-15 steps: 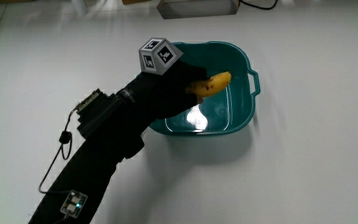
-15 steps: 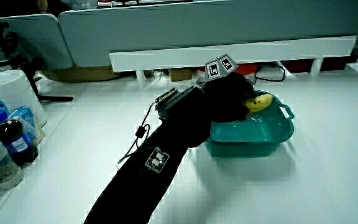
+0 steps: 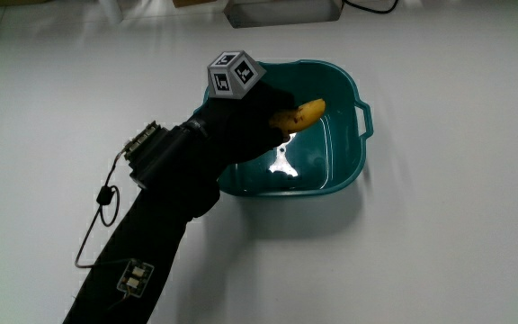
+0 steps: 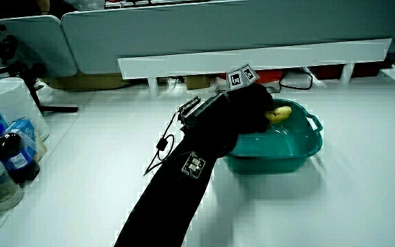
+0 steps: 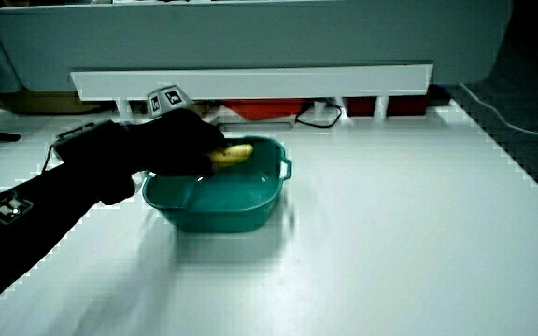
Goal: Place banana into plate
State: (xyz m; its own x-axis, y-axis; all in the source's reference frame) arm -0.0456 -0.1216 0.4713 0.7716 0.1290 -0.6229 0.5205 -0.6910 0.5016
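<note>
In the main view, the hand (image 3: 254, 117) was over the teal tub (image 3: 347, 171), just inside the rim nearest the forearm. Its fingers were curled around one end of the banana (image 3: 300, 114). The other end of the banana poked out past the fingers, toward the tub's little handle (image 3: 365, 120). So the banana's long way ran from the hand out across the inside of the tub. It seemed to be held up above the tub's shiny floor, not lying on it. A small patterned cube (image 3: 235, 73) sat on the back of the hand.

In a side view, the hand (image 4: 252, 110) was above the tub (image 4: 300, 151), and the yellow tip of the banana (image 4: 279, 113) stuck out over the tub's open middle. Some bottles (image 4: 9, 158) stood well apart from the tub, near the table's edge.

In a side view, the hand (image 5: 190, 145) again gripped the banana (image 5: 234, 152) over the tub (image 5: 246, 210). The banana looked nearly level here. It was probably close to being put down: the hand only had to go lower and let go, since the banana was already over the tub.
</note>
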